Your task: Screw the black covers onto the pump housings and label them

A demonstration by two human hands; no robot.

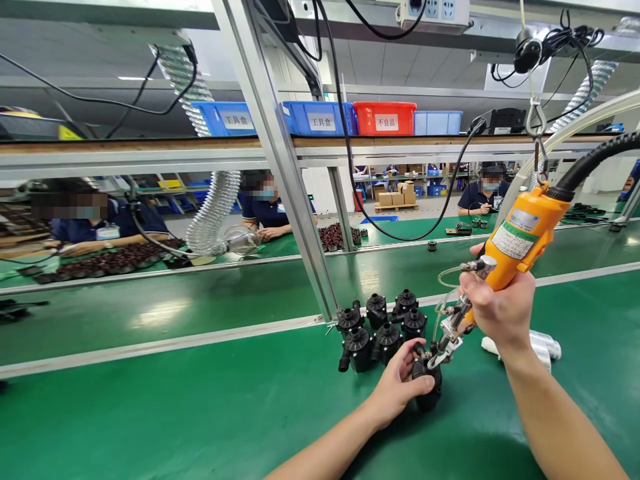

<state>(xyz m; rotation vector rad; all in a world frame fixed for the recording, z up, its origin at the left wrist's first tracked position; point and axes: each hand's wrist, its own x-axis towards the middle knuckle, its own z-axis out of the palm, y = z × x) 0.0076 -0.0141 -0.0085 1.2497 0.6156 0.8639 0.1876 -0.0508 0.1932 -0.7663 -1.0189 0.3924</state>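
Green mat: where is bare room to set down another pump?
Bare mat lies left of the black pumps, toward the near edge. Crowded: around the left hand, its held pump, and the right hand with the orange screwdriver.

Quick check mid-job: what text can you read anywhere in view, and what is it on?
"工具盒": white label on left blue bin.
"工具盒": white label on middle blue bin.
"不良品": white label on red bin.
Sticker on orange screwdriver in right hand: print too small to read.
Black pump in left hand: no text visible.
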